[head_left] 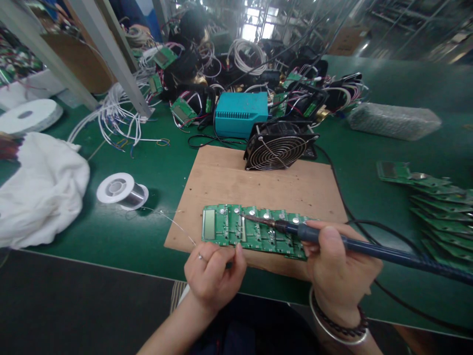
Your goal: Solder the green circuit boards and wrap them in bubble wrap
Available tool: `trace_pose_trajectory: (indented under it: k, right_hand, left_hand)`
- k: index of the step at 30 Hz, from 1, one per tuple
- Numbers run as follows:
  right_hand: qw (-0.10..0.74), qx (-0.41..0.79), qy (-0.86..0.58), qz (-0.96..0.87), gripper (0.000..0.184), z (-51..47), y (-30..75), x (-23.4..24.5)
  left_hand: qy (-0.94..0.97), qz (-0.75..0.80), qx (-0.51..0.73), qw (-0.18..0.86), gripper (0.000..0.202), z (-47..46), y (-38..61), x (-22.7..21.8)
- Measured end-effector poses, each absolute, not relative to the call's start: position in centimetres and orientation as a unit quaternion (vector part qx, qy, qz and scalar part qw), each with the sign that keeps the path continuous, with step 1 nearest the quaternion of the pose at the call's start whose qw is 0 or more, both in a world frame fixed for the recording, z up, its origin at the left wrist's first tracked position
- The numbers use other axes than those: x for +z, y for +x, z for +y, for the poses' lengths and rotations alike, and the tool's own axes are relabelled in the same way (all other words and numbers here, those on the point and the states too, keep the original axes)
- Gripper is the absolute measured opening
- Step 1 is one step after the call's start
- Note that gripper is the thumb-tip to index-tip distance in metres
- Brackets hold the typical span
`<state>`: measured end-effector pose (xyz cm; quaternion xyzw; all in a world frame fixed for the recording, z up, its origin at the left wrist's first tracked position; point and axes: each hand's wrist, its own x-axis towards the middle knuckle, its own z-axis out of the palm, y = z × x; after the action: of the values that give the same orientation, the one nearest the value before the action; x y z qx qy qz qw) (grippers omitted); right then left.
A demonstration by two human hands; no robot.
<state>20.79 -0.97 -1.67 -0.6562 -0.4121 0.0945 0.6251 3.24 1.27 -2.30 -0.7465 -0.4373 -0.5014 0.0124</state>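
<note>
In my right hand is a soldering iron, gripped like a pen. Its tip points left and lies over a row of overlapping green circuit boards, near the second board from the left; contact cannot be made out. The leftmost board carries a pale display. My left hand is closed at the boards' front edge, with thumb and forefinger by the second board. A thin solder wire runs from a white-flanged spool into this hand; the wire's end is hidden.
The boards lie on a brown cardboard sheet, with a black fan behind them. Further back are a teal box and tangled cabled assemblies. Stacked circuit boards stand right, white cloth left. The iron's cable crosses the right side.
</note>
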Motion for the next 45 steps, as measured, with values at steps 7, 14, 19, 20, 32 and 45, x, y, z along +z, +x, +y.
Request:
trace_pose_trajectory:
  k: [7, 14, 19, 20, 32, 45]
  right_hand:
    - [0.635, 0.092, -0.645, -0.416, 0.021, -0.94, 20.73, -1.39]
    - [0.644, 0.092, -0.639, -0.410, 0.020, -0.71, 20.62, -0.99]
    - [0.681, 0.081, -0.613, -0.394, 0.021, -0.62, 20.54, -0.89]
    - [0.685, 0.076, -0.610, -0.391, 0.022, -0.62, 20.54, -0.90]
    - [0.656, 0.098, -0.630, -0.403, 0.020, -0.73, 20.59, -0.98]
    - [0.656, 0.098, -0.632, -0.400, 0.023, -0.72, 20.66, -0.86]
  left_hand:
    - [-0.748, -0.446, -0.491, 0.012, 0.021, 1.20, 3.25, -2.26]
    - [-0.750, -0.447, -0.487, 0.020, 0.021, 1.44, 3.38, -2.19]
    - [-0.749, -0.431, -0.503, 0.013, 0.020, 1.30, 3.29, -2.11]
    - [-0.750, -0.430, -0.502, 0.012, 0.020, 1.24, 3.27, -2.15]
    - [-0.759, -0.444, -0.476, 0.019, 0.020, 1.43, 3.35, -2.14]
    - [-0.756, -0.445, -0.479, 0.012, 0.020, 1.42, 3.34, -2.32]
